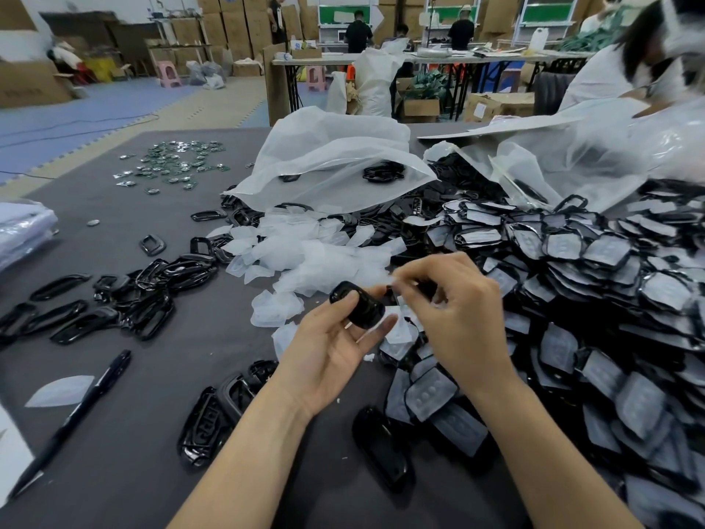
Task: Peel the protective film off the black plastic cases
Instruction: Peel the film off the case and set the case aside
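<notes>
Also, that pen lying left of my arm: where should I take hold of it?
Mid-barrel, from above, coming in from its right. The pen lies flat and diagonal on the table, so a pinch across the barrel suits. A film scrap lies close on its left and white paper by its near tip; the right side looks bare.

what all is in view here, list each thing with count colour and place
table: one, dark grey, under everything
covered cases: large heap, black with whitish film, right
bare cases: many, glossy black, left and front
peeled films: a heap, translucent white, centre
bags: two, translucent white, far centre and right
green parts: many, small, far left
pen: one, black, front left
boxes: many, brown, background
held case: one, black, centre front
film: one, whitish, beside held case
left hand: grips held case
right hand: pinches film
</notes>
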